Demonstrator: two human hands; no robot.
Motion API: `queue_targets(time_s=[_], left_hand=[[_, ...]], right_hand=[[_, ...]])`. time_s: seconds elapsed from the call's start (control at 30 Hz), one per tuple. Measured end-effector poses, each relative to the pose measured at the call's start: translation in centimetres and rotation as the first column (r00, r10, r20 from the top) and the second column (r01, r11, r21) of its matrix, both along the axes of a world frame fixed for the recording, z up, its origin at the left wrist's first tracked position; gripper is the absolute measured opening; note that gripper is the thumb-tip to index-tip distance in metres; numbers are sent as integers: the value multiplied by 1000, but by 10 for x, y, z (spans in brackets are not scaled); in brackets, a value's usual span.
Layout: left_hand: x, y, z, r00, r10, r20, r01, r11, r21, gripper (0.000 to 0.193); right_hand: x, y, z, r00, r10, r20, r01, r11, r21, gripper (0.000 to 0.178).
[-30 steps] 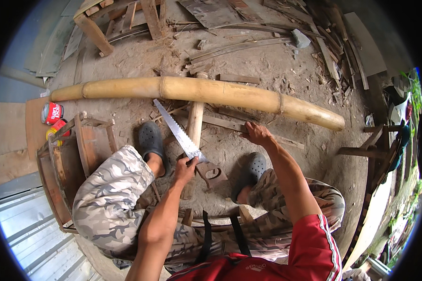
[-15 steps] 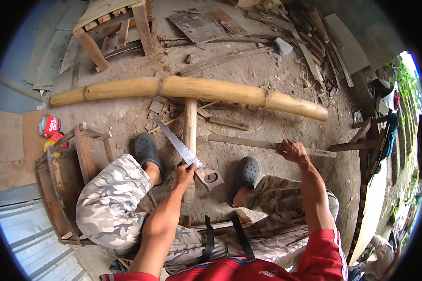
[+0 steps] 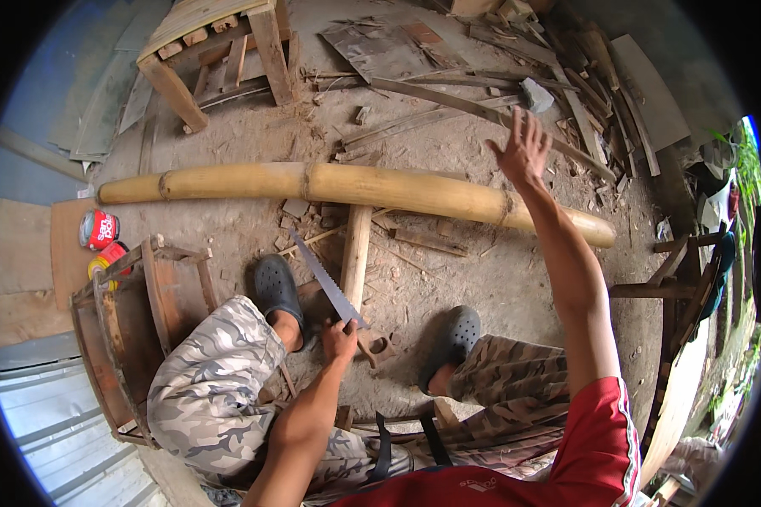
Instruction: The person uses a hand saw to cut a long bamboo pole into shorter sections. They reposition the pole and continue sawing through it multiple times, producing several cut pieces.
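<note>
My left hand (image 3: 340, 340) is closed on a handsaw (image 3: 328, 285), gripping the blade close to its wooden handle. The toothed blade points forward and left, beside a pale wooden post (image 3: 358, 245) that runs toward me. My right hand (image 3: 524, 152) is stretched far forward with its fingers spread, nothing gripped in it. Just past it is a long thin wooden strip (image 3: 448, 99), partly hidden by the fingers; I cannot tell whether it touches them or the ground. A thick bamboo pole (image 3: 228, 180) lies crosswise in front of me, and my right forearm reaches over it.
A wooden bench (image 3: 220, 51) stands at the far left, with a low wooden frame (image 3: 156, 296) by my left knee. Red cans (image 3: 100, 230) sit at the left. Scrap boards (image 3: 579, 101) pile up far right. A rough wooden stand (image 3: 672, 287) is at the right.
My right hand has gone forward past the bamboo pole and opened, letting go of the wooden strip, which is now beyond the pole. My left hand still grips the saw.
</note>
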State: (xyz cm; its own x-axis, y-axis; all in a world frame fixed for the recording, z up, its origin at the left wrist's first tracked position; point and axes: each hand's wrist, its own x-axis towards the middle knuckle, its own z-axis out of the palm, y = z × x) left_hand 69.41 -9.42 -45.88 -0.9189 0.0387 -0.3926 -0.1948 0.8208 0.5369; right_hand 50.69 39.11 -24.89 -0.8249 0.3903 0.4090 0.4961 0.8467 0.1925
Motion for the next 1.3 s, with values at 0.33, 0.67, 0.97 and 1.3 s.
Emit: queue_targets(time_s=[0.33, 0.67, 0.97, 1.3], left_hand=[[12, 9, 28, 985, 4, -172, 4, 999, 44, 42], [-41, 42, 91, 965, -44, -258, 130, 937, 326, 37], [-185, 77, 103, 767, -422, -483, 546, 825, 147, 35], [-236, 107, 106, 782, -597, -182, 617, 782, 88, 46]], right_hand=[[61, -83, -100, 594, 572, 566, -134, 763, -632, 120], [93, -70, -121, 685, 665, 299, -505, 729, -462, 108], [69, -32, -112, 597, 751, 282, -576, 646, -501, 115], [67, -49, -104, 696, 564, 444, -331, 801, -498, 122]])
